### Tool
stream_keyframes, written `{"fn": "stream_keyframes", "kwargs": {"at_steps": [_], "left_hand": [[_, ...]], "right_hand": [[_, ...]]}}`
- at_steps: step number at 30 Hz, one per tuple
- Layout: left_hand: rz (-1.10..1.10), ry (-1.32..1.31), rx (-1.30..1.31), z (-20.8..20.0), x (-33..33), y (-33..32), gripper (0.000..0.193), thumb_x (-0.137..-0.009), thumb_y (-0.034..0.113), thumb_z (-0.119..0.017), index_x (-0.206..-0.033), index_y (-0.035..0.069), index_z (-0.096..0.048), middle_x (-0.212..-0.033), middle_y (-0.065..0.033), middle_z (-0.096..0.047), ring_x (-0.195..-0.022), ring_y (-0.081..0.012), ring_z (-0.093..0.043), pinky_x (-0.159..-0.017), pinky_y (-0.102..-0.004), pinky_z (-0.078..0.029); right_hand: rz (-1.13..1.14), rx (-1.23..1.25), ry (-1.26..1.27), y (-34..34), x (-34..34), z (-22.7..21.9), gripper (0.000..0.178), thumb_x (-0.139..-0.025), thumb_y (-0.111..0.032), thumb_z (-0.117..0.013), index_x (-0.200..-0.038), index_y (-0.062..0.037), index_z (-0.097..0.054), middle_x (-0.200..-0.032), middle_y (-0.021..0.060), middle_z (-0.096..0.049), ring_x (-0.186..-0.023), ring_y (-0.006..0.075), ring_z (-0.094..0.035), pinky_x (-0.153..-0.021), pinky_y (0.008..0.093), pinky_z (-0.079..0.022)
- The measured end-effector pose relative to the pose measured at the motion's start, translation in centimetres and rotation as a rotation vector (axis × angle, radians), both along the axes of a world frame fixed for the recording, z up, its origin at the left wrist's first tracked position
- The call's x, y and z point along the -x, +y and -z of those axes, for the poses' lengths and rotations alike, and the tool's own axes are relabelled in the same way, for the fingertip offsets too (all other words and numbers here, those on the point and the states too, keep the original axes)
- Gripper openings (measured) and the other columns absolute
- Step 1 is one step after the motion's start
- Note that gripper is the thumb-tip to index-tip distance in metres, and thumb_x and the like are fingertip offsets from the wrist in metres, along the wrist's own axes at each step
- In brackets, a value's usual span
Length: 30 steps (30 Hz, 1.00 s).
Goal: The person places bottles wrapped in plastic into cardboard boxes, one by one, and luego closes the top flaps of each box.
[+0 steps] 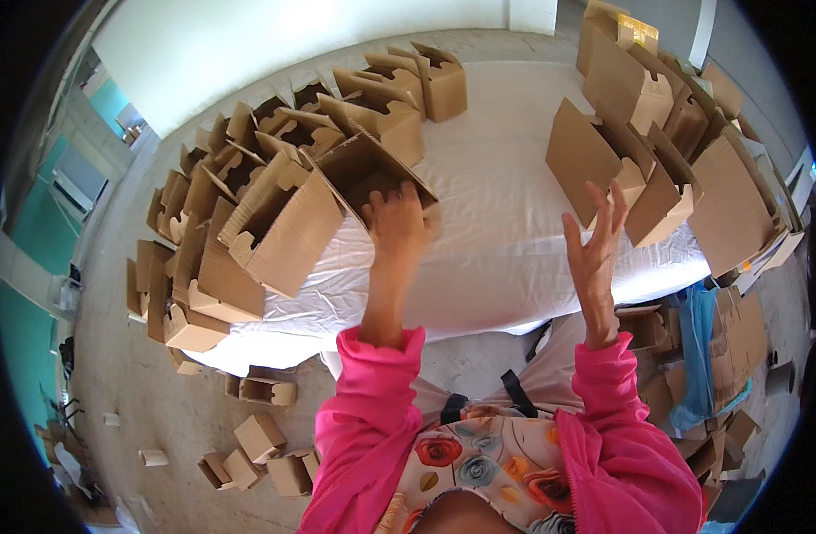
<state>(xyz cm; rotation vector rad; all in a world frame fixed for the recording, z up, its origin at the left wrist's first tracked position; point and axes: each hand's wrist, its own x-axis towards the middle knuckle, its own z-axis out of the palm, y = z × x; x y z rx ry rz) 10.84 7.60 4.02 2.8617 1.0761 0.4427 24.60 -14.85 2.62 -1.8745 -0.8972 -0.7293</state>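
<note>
My left hand [399, 222] is on an open cardboard box [363, 167], its fingers curled over the near side and reaching into the opening. This box tilts at the right end of a crowded group of open brown boxes [301, 236] on the white-covered table [488, 169]. To the right, my right hand [595, 240] is raised with its fingers spread and nothing in it. It is nearest to an upright cardboard box [579, 160], the first in a row of folded boxes [693, 169]; whether the fingertips touch it I cannot tell.
Several small boxes [261, 436] lie on the concrete floor [168, 392] at lower left. Below the table's right end, more cardboard [737, 343] is piled beside a blue plastic sheet [695, 347]. A white wall [319, 36] stands behind the table.
</note>
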Motion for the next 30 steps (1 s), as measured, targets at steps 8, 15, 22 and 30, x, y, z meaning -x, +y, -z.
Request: {"fn": "stream_keyframes", "kwargs": {"at_steps": [8,15,22,30], "left_hand": [[0.463,-0.388,0.052,-0.2,6.5,-5.4,0.044,-0.070,0.004,-0.065,-0.113,0.002,-0.055,-0.116,-0.0167,-0.052,-0.110,-0.0412,-0.043,-0.096,-0.0505,-0.035],[0.473,-0.381,0.151,-1.8,8.7,-6.7,0.053,-0.073,-0.001,-0.057,-0.125,0.002,-0.051,-0.130,-0.0206,-0.044,-0.125,-0.0484,-0.033,-0.108,-0.0499,-0.028],[0.623,-0.245,0.081,-2.3,10.6,-5.5,0.054,-0.065,-0.011,-0.055,-0.118,0.001,-0.055,-0.128,-0.0182,-0.046,-0.129,-0.0432,-0.030,-0.110,-0.0482,-0.026],[0.513,-0.369,-0.246,-1.6,13.1,-3.0,0.036,-0.064,-0.012,-0.057,-0.095,0.006,-0.054,-0.106,-0.0091,-0.064,-0.123,-0.0368,-0.040,-0.111,-0.0526,-0.021]], "right_hand": [[-0.507,0.002,0.040,2.4,4.6,-4.0,0.042,-0.082,-0.006,-0.065,-0.122,-0.0031,-0.052,-0.135,0.0195,-0.044,-0.126,0.0373,-0.043,-0.103,0.0413,-0.037],[-0.665,0.221,-0.302,5.9,4.6,-8.6,0.053,-0.080,-0.026,-0.070,-0.125,-0.0043,-0.051,-0.139,0.0166,-0.041,-0.134,0.0371,-0.033,-0.107,0.0458,-0.032],[-0.816,0.197,-0.101,6.2,3.5,-7.6,0.042,-0.074,-0.027,-0.075,-0.106,-0.0059,-0.059,-0.115,0.0134,-0.054,-0.104,0.0325,-0.056,-0.086,0.0386,-0.047],[-0.772,0.181,0.072,3.6,1.6,-3.3,0.020,-0.073,-0.014,-0.075,-0.081,-0.0030,-0.060,-0.081,0.0079,-0.060,-0.076,0.0263,-0.056,-0.065,0.0354,-0.046]]}}
